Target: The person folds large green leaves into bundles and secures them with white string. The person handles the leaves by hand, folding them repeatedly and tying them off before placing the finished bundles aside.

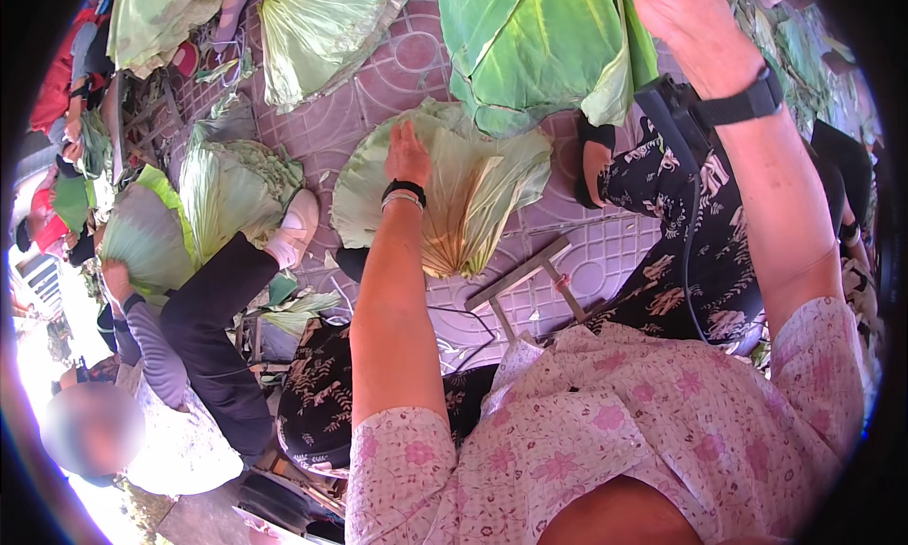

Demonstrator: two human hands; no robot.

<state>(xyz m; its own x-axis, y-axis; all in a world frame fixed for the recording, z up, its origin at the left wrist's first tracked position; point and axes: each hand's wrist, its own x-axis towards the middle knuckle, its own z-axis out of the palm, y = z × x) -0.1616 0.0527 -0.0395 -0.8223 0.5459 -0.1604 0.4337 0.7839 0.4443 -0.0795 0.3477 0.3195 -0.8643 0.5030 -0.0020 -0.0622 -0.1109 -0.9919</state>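
Observation:
My left hand lies palm down, fingers together, on a fan-shaped stack of pale green-brown leaves on the paved floor between my legs. The stack's stems gather at its near end. My right hand is at the top edge, partly cut off, beside a bundle of large bright green leaves; its fingers are hidden, so its grip cannot be told. This bundle overlaps the far edge of the pale stack. A black device with a cable is strapped at my right wrist.
Fanned leaf stacks lie on the pink patterned paving ahead and to the left. A seated co-worker at left holds a leaf bundle. A wooden frame stands between my legs. More people are at far left and right; loose leaves lie upper right.

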